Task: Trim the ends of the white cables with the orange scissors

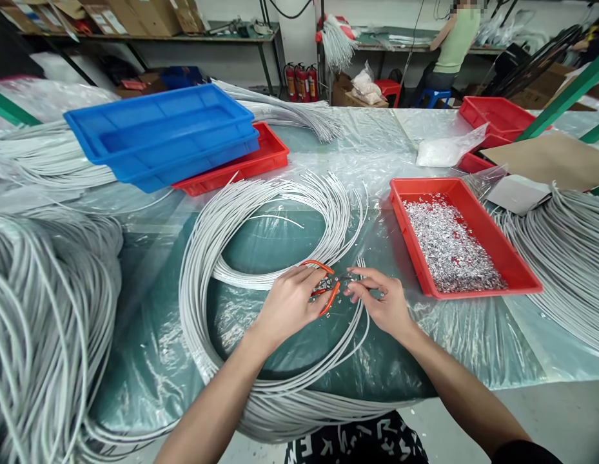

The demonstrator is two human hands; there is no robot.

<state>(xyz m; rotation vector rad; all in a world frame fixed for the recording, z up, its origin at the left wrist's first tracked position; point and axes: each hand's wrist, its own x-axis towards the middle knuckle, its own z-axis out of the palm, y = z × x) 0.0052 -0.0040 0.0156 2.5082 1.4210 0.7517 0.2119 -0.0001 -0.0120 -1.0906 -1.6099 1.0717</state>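
Orange-handled pliers (332,300), one pair: located at the middle of the work area, over the near right part of the coil's opening, grasped in the left hand (292,296), small metal pieces showing between the handles. Right hand (383,303): thumb and fingers bent towards one another just beside the tool's head; whether anything is pinched there is too small to tell. Cable ends (361,263): a small group, upright in view, just past the right fingers. Coil of pale grey cable (197,283): one, large, laid in a loop beneath and around the hands, on a green surface (144,367) under clear plastic sheeting. Red tray (487,294): one, right of the right hand, well apart from it, holding many small silvery pieces (444,245). Cable bundles: one heaped at left (48,322), one at right (565,258), one with frayed-looking ends (289,109) at the far edge. Blue trays (158,132): stacked, tilted, resting over a second red tray (267,154). White-filled plastic bag (449,148): one, beyond the tray of pieces. Background: red fire extinguishers (302,84), cardboard boxes (139,16), and a person in a light green top (456,45), seated on a blue stool (432,96).
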